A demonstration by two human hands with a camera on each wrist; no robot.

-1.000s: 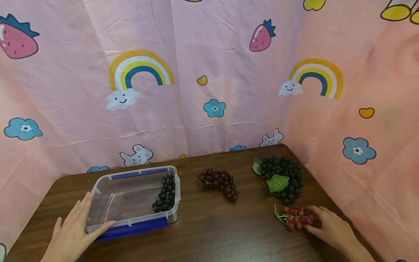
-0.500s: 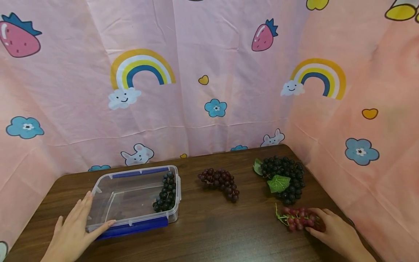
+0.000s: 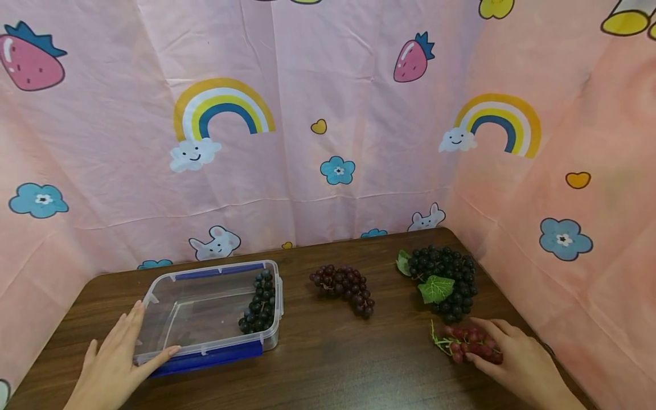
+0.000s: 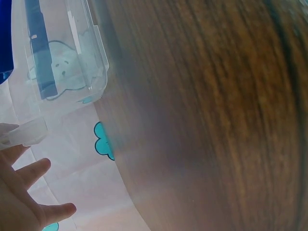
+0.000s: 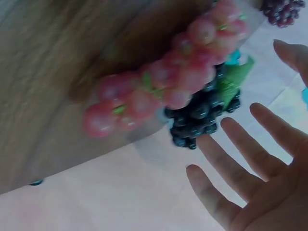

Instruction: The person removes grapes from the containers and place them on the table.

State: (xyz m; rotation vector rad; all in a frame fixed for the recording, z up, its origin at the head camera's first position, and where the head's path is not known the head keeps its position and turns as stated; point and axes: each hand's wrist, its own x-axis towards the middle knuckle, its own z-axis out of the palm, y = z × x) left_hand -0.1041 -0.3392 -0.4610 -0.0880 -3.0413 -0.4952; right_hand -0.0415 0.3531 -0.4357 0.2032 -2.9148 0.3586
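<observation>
In the head view my left hand (image 3: 110,356) rests against the near-left corner of a clear plastic container (image 3: 220,344) with blue side clips, thumb along its front rim and fingers straight. A bunch of dark grapes (image 3: 260,302) lies at the container's right end. My right hand (image 3: 517,359) reaches over a bunch of red grapes (image 3: 466,341) with a green stem, thumb and forefinger on either side of its right end. In the right wrist view the fingers (image 5: 228,163) are spread and straight, with the red grapes (image 5: 168,77) in front of the palm.
A dark red grape bunch (image 3: 344,285) lies mid-table. Behind the red grapes sits a large black grape bunch (image 3: 451,270) with green leaves (image 3: 435,288). The brown wooden table (image 3: 353,364) meets a pink patterned cloth (image 3: 318,68) at the back and sides.
My right hand has shifted left and farther over the red grapes, its thumb and forefinger more widely parted. My left hand and the container stay where they were.
</observation>
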